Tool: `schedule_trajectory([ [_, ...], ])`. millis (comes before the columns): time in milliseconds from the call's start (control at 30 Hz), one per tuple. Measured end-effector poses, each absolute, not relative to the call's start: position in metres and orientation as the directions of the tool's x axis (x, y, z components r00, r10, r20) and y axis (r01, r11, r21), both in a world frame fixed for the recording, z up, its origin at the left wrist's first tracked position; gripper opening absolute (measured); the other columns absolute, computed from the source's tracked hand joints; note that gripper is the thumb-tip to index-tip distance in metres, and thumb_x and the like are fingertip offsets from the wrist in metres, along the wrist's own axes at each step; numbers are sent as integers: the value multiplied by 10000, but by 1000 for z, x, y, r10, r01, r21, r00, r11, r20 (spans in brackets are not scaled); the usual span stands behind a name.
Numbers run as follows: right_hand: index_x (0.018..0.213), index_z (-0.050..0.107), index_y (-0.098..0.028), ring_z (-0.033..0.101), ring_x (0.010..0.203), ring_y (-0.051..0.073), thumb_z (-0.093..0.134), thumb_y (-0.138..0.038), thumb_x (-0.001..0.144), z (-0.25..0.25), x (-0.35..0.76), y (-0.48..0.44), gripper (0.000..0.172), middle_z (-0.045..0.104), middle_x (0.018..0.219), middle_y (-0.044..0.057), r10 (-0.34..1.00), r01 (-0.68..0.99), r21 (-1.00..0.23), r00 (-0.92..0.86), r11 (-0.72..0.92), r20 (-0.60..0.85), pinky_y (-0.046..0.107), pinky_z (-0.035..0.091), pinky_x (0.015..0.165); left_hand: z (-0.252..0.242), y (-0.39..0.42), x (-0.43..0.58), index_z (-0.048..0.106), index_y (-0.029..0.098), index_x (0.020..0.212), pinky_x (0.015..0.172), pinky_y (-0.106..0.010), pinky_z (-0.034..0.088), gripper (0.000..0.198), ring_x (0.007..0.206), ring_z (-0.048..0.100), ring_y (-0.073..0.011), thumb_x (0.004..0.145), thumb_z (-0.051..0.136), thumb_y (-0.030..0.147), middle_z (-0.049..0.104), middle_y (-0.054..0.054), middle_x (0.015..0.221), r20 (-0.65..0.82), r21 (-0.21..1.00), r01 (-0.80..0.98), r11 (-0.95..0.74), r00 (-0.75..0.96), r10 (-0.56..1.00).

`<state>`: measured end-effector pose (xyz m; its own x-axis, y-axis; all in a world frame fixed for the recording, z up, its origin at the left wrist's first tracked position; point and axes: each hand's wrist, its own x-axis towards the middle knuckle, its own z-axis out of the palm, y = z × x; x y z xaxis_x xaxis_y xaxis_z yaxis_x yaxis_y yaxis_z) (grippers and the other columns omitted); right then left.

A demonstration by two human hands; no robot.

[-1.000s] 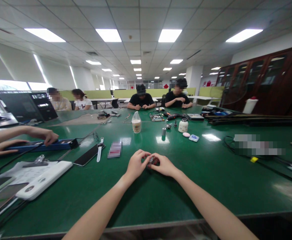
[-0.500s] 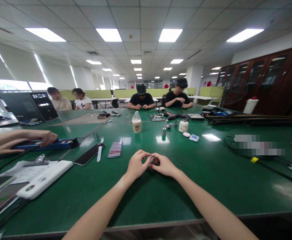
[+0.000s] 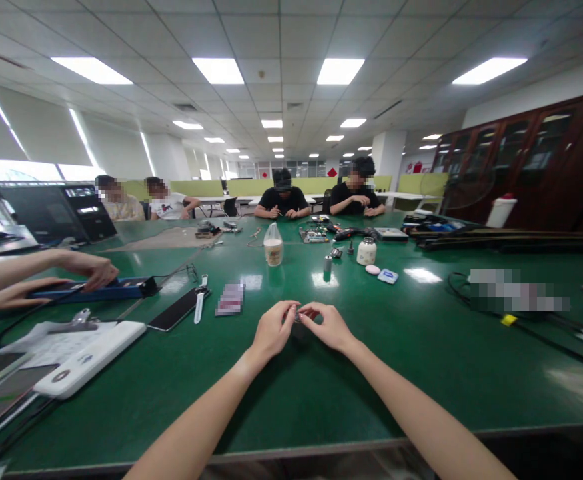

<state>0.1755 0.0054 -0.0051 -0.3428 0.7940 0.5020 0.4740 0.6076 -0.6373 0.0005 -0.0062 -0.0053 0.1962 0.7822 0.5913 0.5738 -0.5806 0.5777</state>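
Note:
Above the green table (image 3: 301,400), my left hand (image 3: 272,328) and my right hand (image 3: 329,325) meet at their fingertips. Between them is a small silvery metal part (image 3: 298,317), mostly covered by the fingers; its kind cannot be made out. Thumb and fingers of both hands are closed around it. Beyond the hands stand a silver cylinder (image 3: 328,265), a small dark metal piece (image 3: 337,253) and a dark bolt-like part (image 3: 350,247). To the left lies a flat pack (image 3: 230,299), blurred out.
A bagged cup (image 3: 273,252) and a white jar (image 3: 366,252) stand farther back, near a pink oval (image 3: 372,270) and a small blue-white case (image 3: 388,276). Left lie a watch (image 3: 199,301), a black phone (image 3: 174,312) and a clipboard (image 3: 81,327). A co-worker's hands (image 3: 91,268) touch a blue device.
My fingers have shifted around the small metal part, which now shows less. My right fingers have straightened and turned slightly. The co-worker's hand at left has moved a little.

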Motion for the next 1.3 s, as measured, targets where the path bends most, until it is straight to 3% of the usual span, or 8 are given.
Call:
schedule_trajectory([
  [200,875,715,-228,646,727,172,607,-355,824,-7,176,8,174,722,834,30,801,502,-628,-298,594,519,285,504,707,-3,-10,0,663,216,1060,762,-262,496,312,813,646,-167,928,452,404,711,-35,993,544,609,542,-578,245,803],
  [433,791,695,-185,654,719,180,646,-332,770,-9,176,12,157,723,771,37,883,410,-782,-232,470,409,283,504,679,-2,-12,0,614,207,1142,689,-260,503,390,715,625,-151,823,608,431,695,-47,1004,538,580,518,-629,337,773],
  [600,787,695,-192,658,714,176,640,-367,782,-7,177,9,183,725,768,29,869,423,-759,-244,495,431,272,497,663,-6,-8,-3,585,214,1162,654,-258,494,476,642,594,-129,734,708,381,691,-42,1014,543,560,506,-657,375,751],
  [767,850,734,-208,674,721,190,641,-378,789,-5,178,8,203,743,798,36,872,441,-752,-258,489,416,277,504,668,-8,-6,-3,586,219,1144,602,-227,456,381,577,554,-99,780,654,309,694,-15,948,553,550,522,-652,358,752],
  [967,858,755,-222,679,742,191,624,-398,811,1,180,3,224,746,810,31,860,502,-699,-276,510,429,278,492,691,-7,-6,-1,576,206,1149,513,-192,377,414,497,463,-69,764,671,327,692,6,872,540,571,526,-631,338,771],
  [1300,829,728,-224,645,789,166,606,-302,846,4,179,3,146,716,836,23,764,496,-600,-242,627,599,271,465,747,-8,-6,-1,585,202,1136,506,-188,357,419,496,444,-64,756,684,345,683,0,883,529,592,508,-626,341,777],
])
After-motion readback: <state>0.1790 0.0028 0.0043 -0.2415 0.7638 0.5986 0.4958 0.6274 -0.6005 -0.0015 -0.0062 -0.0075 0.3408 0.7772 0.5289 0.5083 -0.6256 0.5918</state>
